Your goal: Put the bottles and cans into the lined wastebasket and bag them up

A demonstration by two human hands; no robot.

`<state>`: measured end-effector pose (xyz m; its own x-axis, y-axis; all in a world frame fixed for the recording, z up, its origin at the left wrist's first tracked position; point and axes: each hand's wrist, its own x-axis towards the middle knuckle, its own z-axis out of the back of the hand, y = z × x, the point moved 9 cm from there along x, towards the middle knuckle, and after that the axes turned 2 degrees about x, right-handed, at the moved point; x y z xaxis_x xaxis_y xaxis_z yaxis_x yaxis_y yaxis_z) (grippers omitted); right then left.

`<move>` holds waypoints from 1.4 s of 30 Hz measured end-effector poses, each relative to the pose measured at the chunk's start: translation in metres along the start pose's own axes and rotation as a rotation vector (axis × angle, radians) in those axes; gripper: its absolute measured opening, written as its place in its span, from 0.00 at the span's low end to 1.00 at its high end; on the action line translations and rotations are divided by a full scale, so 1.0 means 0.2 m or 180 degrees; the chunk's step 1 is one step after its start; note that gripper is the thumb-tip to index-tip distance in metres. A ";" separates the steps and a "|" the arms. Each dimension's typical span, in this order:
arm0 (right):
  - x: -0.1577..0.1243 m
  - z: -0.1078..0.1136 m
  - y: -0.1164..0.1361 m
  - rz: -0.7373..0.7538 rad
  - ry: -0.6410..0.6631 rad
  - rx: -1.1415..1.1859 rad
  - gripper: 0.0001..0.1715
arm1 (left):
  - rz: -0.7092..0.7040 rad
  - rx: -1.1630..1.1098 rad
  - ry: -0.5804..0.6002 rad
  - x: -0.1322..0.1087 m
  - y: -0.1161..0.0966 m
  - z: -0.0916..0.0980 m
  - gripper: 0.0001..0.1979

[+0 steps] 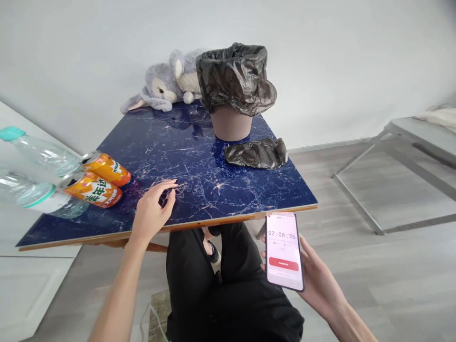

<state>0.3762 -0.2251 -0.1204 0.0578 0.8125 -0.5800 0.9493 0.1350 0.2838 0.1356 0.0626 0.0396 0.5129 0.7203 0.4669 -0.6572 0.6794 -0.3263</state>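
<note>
My right hand (315, 273) is wrapped round a smartphone (284, 249) just past the table's front edge. Its lit screen shows a timer at 02:08:36 and a red button. At the near edge of the blue marble-patterned table (185, 156), my left hand (155, 204) rests with fingers bent and thumb apart, nothing in it. Two orange drink cans (101, 190) stand to its left, beside clear plastic bottles (42, 152). Farther back is a small bin (231, 124) lined with a black plastic bag (237, 78). A folded black bag (254, 154) lies in front of it.
A grey plush rabbit (162, 85) lies at the table's back edge, against the wall. On the right stands a metal-framed folding table (420, 137). A white cabinet (32, 285) is at the left. My legs are under the table.
</note>
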 end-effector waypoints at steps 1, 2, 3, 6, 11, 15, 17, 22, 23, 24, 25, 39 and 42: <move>0.00 0.01 0.00 -0.0009 -0.0014 0.0009 0.38 | -0.0011 -0.0004 -0.0001 0.00 0.00 0.00 0.14; 0.00 0.01 0.00 -0.0020 -0.0023 0.0014 0.38 | -0.0018 -0.0004 -0.0001 0.00 0.00 0.00 0.14; 0.01 0.02 0.00 -0.0036 -0.0025 0.0011 0.38 | -0.0020 -0.0001 -0.0002 0.00 0.00 0.00 0.14; 0.01 0.03 0.00 -0.0032 -0.0025 -0.0010 0.38 | -0.0033 0.0009 -0.0001 0.00 0.01 0.00 0.14; 0.01 0.05 0.00 -0.0018 -0.0100 -0.0001 0.40 | -0.0050 0.0008 -0.0010 0.00 0.00 0.00 0.14; 0.01 0.06 -0.01 -0.0040 -0.0234 -0.0046 0.42 | -0.0063 -0.0001 -0.0014 0.00 0.00 0.00 0.14; 0.02 0.07 -0.01 -0.0049 -0.0284 -0.0124 0.43 | -0.0057 -0.0007 -0.0010 0.00 0.00 0.00 0.14; 0.02 0.14 -0.03 -0.0196 -0.0328 -0.0287 0.39 | -0.0036 -0.0019 -0.0006 0.00 0.00 0.00 0.14; 0.02 0.16 -0.03 -0.0239 -0.0339 -0.0310 0.39 | -0.0030 -0.0020 -0.0008 0.00 0.00 0.00 0.13; 0.02 0.17 -0.04 -0.0264 -0.0346 -0.0329 0.39 | -0.0024 -0.0023 -0.0008 0.00 0.00 0.00 0.14; 0.02 0.18 -0.04 -0.0278 -0.0344 -0.0340 0.39 | -0.0019 -0.0026 -0.0007 0.00 0.00 0.00 0.14; -0.03 0.14 -0.04 -0.0196 -0.0369 -0.0369 0.46 | -0.0010 -0.0016 0.0000 0.00 0.01 0.00 0.14; -0.02 0.15 -0.04 -0.0191 -0.0349 -0.0407 0.45 | -0.0012 -0.0019 -0.0007 0.00 0.01 0.01 0.14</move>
<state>0.3774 -0.2468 -0.1424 0.0423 0.7351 -0.6766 0.9055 0.2580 0.3370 0.1338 0.0632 0.0399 0.5142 0.7175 0.4699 -0.6519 0.6830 -0.3295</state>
